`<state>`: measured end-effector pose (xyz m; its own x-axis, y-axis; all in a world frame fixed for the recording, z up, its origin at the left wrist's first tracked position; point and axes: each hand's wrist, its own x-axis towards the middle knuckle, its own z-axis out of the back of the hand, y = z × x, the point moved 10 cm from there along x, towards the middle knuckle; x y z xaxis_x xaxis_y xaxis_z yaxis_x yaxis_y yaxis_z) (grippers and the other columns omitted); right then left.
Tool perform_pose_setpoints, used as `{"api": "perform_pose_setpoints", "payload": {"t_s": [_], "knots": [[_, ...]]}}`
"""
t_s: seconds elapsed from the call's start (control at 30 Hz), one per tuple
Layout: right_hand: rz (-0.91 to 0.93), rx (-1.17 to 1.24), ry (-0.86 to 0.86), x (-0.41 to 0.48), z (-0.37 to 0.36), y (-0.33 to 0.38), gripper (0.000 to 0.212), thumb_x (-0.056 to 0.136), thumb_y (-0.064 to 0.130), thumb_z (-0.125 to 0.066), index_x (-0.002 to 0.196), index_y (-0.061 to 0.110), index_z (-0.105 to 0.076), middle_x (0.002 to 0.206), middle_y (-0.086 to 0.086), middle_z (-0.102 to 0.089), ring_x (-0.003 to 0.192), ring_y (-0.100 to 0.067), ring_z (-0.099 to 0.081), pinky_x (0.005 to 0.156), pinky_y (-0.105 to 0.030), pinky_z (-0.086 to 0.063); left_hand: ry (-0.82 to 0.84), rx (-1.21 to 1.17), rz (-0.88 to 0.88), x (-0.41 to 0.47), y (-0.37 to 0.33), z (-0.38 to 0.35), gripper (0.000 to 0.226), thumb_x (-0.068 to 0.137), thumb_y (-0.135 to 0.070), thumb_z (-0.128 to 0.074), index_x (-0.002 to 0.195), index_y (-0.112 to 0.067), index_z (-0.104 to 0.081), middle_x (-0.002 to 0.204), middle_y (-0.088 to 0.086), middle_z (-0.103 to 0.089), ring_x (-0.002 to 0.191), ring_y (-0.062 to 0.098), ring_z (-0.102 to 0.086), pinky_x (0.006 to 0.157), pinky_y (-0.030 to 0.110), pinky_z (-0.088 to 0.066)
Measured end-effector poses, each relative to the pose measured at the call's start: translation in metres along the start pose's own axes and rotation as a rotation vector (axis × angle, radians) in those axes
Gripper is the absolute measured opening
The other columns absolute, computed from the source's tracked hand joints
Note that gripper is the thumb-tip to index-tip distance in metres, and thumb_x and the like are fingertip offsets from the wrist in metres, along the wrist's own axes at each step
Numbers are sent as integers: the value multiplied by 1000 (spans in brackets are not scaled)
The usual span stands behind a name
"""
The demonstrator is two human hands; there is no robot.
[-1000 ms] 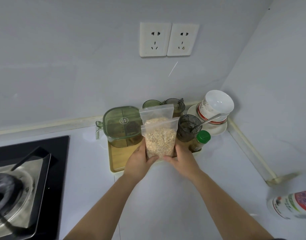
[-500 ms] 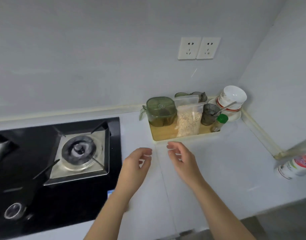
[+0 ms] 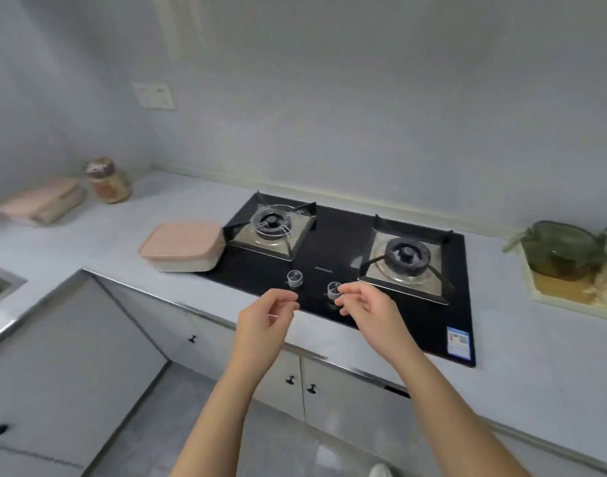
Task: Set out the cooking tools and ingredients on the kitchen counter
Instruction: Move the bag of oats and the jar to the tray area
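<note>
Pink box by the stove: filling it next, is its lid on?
On. The pink box has its lid flat over the pale base.

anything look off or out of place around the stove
The pink lidded box sits right against the black hob, its right end seemingly over the glass edge, close beside the left burner: an odd spot if it's plastic. Nothing looks spilled or broken, though the frame is blurred.

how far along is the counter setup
Done: a green container sits on the tray at the right, a pink box lies beside the hob, and a second pink box and a jar stand far left. In hand: nothing; left hand and right hand hover empty over the hob. Left: probably more items, though none show.
</note>
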<state>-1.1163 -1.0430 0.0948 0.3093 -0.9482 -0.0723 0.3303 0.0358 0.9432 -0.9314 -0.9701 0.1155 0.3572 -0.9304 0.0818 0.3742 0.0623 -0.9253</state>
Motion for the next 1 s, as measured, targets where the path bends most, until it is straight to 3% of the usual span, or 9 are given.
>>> {"api": "perform_pose_setpoints", "payload": {"t_s": [0.13, 0.37, 0.47, 0.57, 0.67, 0.87, 1.0], "knots": [[75, -35, 138, 21, -85, 47, 17, 94, 20, -54, 106, 27, -65, 95, 10, -71, 86, 0, -66, 79, -17, -50, -186, -44, 75, -6, 32, 93, 22, 92, -14, -55, 89, -33, -65, 85, -12, -71, 85, 11, -66, 76, 24, -52], [135, -65, 285, 70, -198, 75, 17, 93, 16, -56, 104, 26, -65, 93, 8, -71, 85, -6, -67, 85, -26, -54, -308, -30, 165, 10, 89, 186, 22, 90, -14, -56, 87, -33, -67, 84, -10, -72, 83, 8, -67, 74, 27, -53], [135, -79, 328, 102, -241, 80, 16, 94, 17, -56, 106, 24, -64, 94, 8, -70, 86, -6, -67, 84, -24, -54, -337, -20, 199, 34, 112, 221, 22, 90, -15, -56, 86, -34, -67, 85, -11, -72, 83, 8, -67, 67, 23, -50], [123, -62, 357, 135, -279, 84, 16, 95, 17, -55, 108, 22, -63, 95, 8, -70, 88, -5, -66, 79, -18, -52, -362, -12, 215, 64, 133, 254, 21, 90, -13, -56, 88, -30, -68, 85, -9, -73, 85, 9, -67, 78, 24, -52], [126, -61, 367, 179, -320, 100, 15, 95, 17, -55, 106, 25, -62, 97, 8, -69, 89, -6, -66, 72, -12, -48, -369, -27, 237, 105, 158, 289, 23, 91, -9, -54, 90, -26, -68, 84, -8, -73, 82, 6, -68, 80, 23, -52], [136, -87, 406, 269, -391, 138, 16, 95, 16, -55, 96, 30, -62, 93, 8, -70, 84, -7, -66, 80, -21, -50, -468, -74, 268, 175, 208, 352, 21, 93, -7, -54, 90, -22, -69, 83, -5, -73, 77, 3, -67, 70, 13, -48], [173, -205, 498, 310, -444, 162, 17, 95, 15, -53, 104, 24, -64, 97, 7, -69, 85, -4, -64, 78, -14, -46, -454, -52, 309, 206, 239, 385, 23, 92, -7, -55, 88, -25, -69, 83, -7, -73, 79, 4, -67, 75, 22, -50]]}}
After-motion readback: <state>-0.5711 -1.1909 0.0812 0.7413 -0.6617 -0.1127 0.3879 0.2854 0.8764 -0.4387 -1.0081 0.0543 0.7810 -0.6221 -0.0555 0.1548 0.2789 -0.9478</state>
